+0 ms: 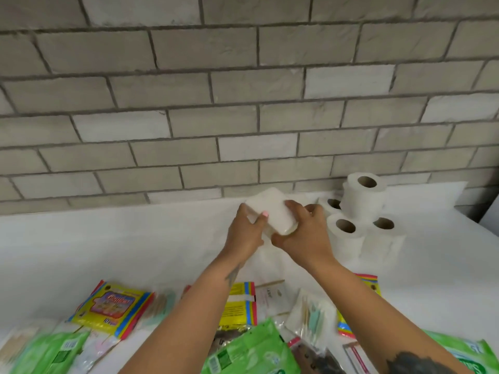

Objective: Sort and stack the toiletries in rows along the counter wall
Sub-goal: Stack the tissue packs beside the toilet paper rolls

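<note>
White tissue pack (271, 214) tilted, raised above desk (108, 247) near wall. Toilet rolls (361, 211) upright, stacked (one atop three), right of it. Yellow packets (113, 309), green pouches (251, 349) scattered along near edge.

Background surfaces. The wall (243, 76) fills the upper half of the view. It is built of rectangular grey-beige bricks laid in offset courses, so each vertical joint sits over the middle of the brick below. The joints (258, 44) are thin, dark and slightly recessed. Several bricks are paler, nearly white, for example one pale brick (348, 81) at upper right, and they are scattered irregularly among the darker ones. The brick faces look rough and mottled. The counter (108, 244) is white and matte and meets the foot of the wall directly. At far right the counter ends at an edge bordered by a dark strip (476, 211).
</note>
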{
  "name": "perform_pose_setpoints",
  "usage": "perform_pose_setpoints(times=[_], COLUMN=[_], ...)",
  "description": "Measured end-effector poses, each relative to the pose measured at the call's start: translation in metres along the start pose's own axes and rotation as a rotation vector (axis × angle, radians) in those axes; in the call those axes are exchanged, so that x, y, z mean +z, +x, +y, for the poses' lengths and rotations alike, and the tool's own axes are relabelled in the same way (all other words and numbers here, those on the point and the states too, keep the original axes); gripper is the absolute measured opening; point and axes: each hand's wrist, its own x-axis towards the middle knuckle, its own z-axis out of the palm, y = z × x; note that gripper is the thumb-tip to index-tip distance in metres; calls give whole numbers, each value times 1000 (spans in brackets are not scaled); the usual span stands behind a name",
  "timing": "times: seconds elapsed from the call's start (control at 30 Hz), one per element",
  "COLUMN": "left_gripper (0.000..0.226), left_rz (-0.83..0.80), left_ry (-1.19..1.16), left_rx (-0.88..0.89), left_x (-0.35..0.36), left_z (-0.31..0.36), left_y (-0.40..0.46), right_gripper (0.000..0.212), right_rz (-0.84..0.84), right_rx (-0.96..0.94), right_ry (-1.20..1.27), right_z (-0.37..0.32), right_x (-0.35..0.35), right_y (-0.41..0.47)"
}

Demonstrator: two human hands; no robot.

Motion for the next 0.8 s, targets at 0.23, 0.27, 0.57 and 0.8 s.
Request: perform_pose_setpoints(times=[0.23, 0.27, 0.57, 0.8], left_gripper=[59, 60, 65, 99], left_rz=[-29, -35, -82, -219], left_ry=[40, 65, 605, 906], left_rx=[-72, -70, -24, 373], left_x=[22, 24, 43, 29], left_z=[10, 10, 6, -9], left_y=[62, 69, 97, 75], right_gripper=[85, 77, 51, 70], right_rz=[-139, -144, -116, -184], right_rx=[-44, -37, -44, -146], right_ry=[-78, -81, -17, -175], right_z=[20, 24, 47, 59], right_x=[2, 2, 13, 7], right_y=[50, 57, 80, 79])
